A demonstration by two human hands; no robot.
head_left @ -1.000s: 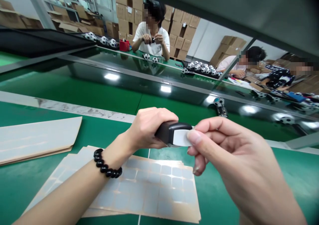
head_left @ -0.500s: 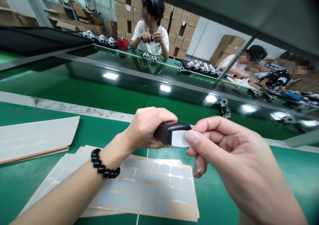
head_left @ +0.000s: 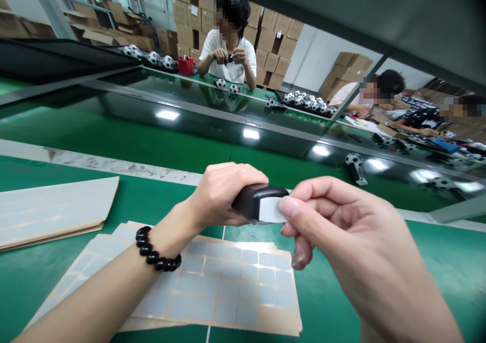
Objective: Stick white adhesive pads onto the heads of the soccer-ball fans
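Preferably, the fingers (head_left: pixel 290 207) of the right hand (head_left: pixel 357 236), pinching the label (head_left: pixel 269 210) at the end of the case (head_left: pixel 244 203), should guide it straight, while the left hand (head_left: pixel 218 188), closed around the case, should hold it steady above the table (head_left: pixel 448 272).

A tall stack of brown cardboard boxes (head_left: pixel 268 41) stands at the back, beside a plain white wall (head_left: pixel 309 49). Open, flap-topped brown cartons (head_left: pixel 114 40) crowd the upper left, near pale glass panels in metal frames (head_left: pixel 155 1). A long, glossy dark-green surface (head_left: pixel 94 135) with grey metal rails crosses the room, mirroring white lights; a broad dark-grey overhead panel (head_left: pixel 379 16) slants above a slim grey metal post (head_left: pixel 349 100)
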